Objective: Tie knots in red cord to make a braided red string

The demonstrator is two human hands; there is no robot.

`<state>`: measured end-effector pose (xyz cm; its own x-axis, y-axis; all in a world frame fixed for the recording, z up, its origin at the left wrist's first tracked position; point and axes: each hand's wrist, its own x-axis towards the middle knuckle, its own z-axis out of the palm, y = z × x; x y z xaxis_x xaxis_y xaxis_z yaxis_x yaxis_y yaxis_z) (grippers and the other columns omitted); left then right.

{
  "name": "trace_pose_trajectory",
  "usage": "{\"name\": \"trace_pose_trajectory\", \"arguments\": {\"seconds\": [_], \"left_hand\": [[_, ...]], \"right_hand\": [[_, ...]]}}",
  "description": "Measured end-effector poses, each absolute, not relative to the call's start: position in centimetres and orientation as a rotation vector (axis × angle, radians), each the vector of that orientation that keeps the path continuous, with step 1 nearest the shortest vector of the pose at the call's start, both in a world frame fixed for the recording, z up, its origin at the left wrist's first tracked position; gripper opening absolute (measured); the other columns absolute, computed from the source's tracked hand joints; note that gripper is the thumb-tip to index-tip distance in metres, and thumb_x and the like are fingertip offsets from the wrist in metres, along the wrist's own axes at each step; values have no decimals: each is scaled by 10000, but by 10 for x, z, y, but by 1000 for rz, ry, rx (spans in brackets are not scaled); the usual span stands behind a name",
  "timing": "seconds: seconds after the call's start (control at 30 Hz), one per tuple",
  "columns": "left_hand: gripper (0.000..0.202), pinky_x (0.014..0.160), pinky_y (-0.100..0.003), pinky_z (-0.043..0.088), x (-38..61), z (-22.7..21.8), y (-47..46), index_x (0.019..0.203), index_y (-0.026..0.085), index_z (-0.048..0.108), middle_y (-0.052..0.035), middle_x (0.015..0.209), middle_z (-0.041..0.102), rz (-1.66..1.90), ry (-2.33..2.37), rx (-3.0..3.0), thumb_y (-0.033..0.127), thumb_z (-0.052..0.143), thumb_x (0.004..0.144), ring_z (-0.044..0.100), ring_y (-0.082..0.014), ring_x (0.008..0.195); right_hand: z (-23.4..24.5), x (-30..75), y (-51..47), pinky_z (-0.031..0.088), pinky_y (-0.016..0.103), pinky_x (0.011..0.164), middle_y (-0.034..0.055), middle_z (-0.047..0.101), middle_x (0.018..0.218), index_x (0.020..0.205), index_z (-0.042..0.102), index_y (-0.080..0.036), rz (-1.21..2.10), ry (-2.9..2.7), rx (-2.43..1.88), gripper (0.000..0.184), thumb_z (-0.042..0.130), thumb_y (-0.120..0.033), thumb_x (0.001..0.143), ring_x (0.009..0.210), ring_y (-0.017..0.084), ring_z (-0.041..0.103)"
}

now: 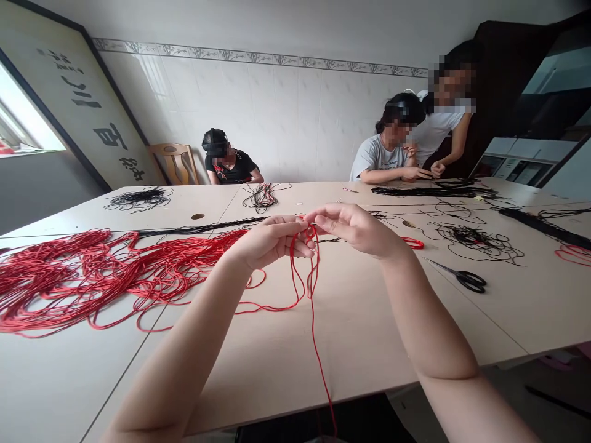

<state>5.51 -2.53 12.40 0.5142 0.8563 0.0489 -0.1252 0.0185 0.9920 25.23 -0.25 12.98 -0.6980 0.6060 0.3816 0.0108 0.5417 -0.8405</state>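
Two bare forearms (pixel 175 351) reach over the pale table (pixel 360 363). The left grip (pixel 270 243) and right grip (pixel 355 231) are pinched close together on a loop of thin red cord (pixel 313 320), whose long end drops straight toward the person, past the table's near edge.

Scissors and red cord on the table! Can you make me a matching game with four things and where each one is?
Column one:
1. scissors
2. big red cord heap
3. wooden chair
4. left hand

Column two:
A. holding a red cord strand
B. right side of the table
C. left side of the table
D. beside the tiled wall

Right pairs: 1-B, 2-C, 3-D, 4-A.
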Motion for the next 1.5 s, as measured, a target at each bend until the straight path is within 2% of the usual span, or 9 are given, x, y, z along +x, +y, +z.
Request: {"name": "trace_pose_trajectory", "arguments": {"seconds": [0.17,0.3,0.43,0.6,0.87,1.1,1.5], "left_hand": [[174,577,-200,505,58,128,-32,768,101,608,-56,686,675,863,708,1380,209,514,866,668,-139,618],[178,581,-201,509,58,130,-34,790,98,625,-56,704,674,862,697,1395,209,510,868,668,-138,626],[185,600,-216,515,58,130,-33,811,94,632,-67,722,679,872,717,1411,217,507,869,669,-145,636],[184,609,-226,514,57,130,-34,793,103,625,-63,708,681,870,726,1420,225,510,867,667,-145,633],[173,599,-238,517,61,132,-40,758,105,607,-80,693,687,807,732,1435,225,527,852,668,-149,611],[160,609,-245,520,64,130,-41,765,124,587,-79,708,697,702,727,1467,262,555,839,668,-149,596],[184,627,-272,537,69,128,-44,754,128,578,-80,720,694,702,801,1552,293,561,834,669,-153,611]], "right_hand": [[132,260,-4,488,272,695,35,628,881,1058,579,-163,1241,-2093,-518,302,554,-380,849,652,100,588],[131,262,-5,472,248,637,41,655,821,1000,563,-155,1295,-2122,-578,296,642,-341,784,649,103,567],[129,260,-4,474,267,679,60,684,838,1010,520,-164,1340,-2095,-641,369,701,-313,726,721,131,597],[130,263,-4,478,297,754,57,676,834,1004,526,-162,1235,-2105,-660,254,622,-251,787,794,156,626],[130,261,-8,508,267,649,10,594,724,904,523,-164,1004,-1949,-601,148,583,-204,774,674,141,625],[128,257,-7,475,240,595,5,573,753,883,531,-161,816,-1935,-579,137,582,-207,765,644,115,577],[126,250,-6,481,257,692,3,584,788,856,543,-177,592,-1934,-595,93,556,-216,773,685,110,570]]}}
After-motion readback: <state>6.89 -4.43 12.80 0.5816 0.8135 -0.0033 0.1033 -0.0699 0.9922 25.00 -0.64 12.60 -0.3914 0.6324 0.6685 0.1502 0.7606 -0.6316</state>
